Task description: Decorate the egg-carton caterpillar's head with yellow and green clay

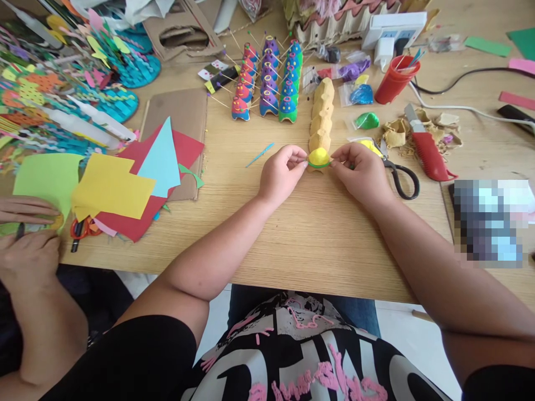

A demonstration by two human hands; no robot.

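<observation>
My left hand and my right hand pinch opposite ends of a thin green strip, possibly modelling clay. It lies curved across the near end of an egg-carton strip, whose front bump is covered in yellow clay. The bumps behind are bare and tan. Close to my right hand are black-handled scissors, their blades partly covered, and a bag of yellow clay. A small blue modelling tool lies left of my left hand.
Behind stand finished caterpillars in red, purple and green, with sticks poking out. A red cup, a red-handled cutter and clay bags are right. Coloured paper and a co-worker's hands are left.
</observation>
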